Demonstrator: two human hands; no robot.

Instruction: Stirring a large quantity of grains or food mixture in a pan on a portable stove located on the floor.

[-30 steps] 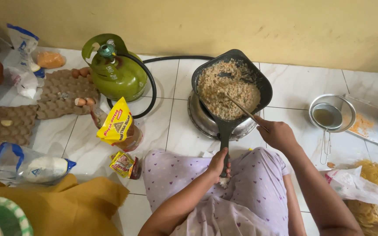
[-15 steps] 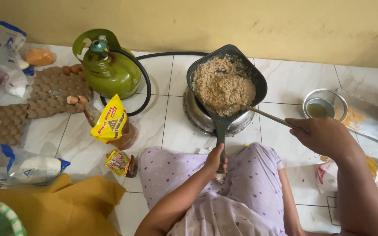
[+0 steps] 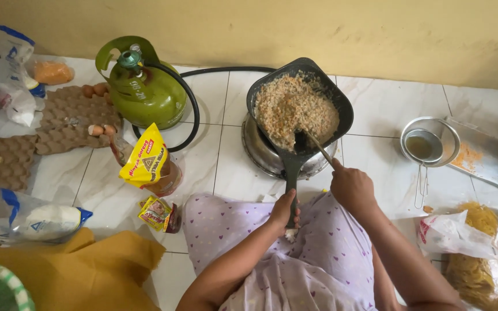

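A black square frying pan (image 3: 341, 101) full of browned crumbled food (image 3: 292, 106) sits tilted on a round metal stove (image 3: 263, 152) on the tiled floor. My left hand (image 3: 284, 208) grips the pan's long black handle near its end, above my lilac-clad knees. My right hand (image 3: 351, 187) holds a thin metal utensil (image 3: 318, 147) whose tip dips into the near edge of the food.
A green gas cylinder (image 3: 145, 92) with a black hose stands left of the stove. Egg trays with eggs (image 3: 59, 124), a yellow oil pouch (image 3: 145, 158) and bags lie at the left. A metal strainer in a bowl (image 3: 425, 144), a steel tray (image 3: 485, 158) and a bag of noodles (image 3: 479, 253) are at the right.
My right hand came back from the right side toward the pan, and the utensil tip now rests in the near edge of the food. The left hand stayed on the handle.
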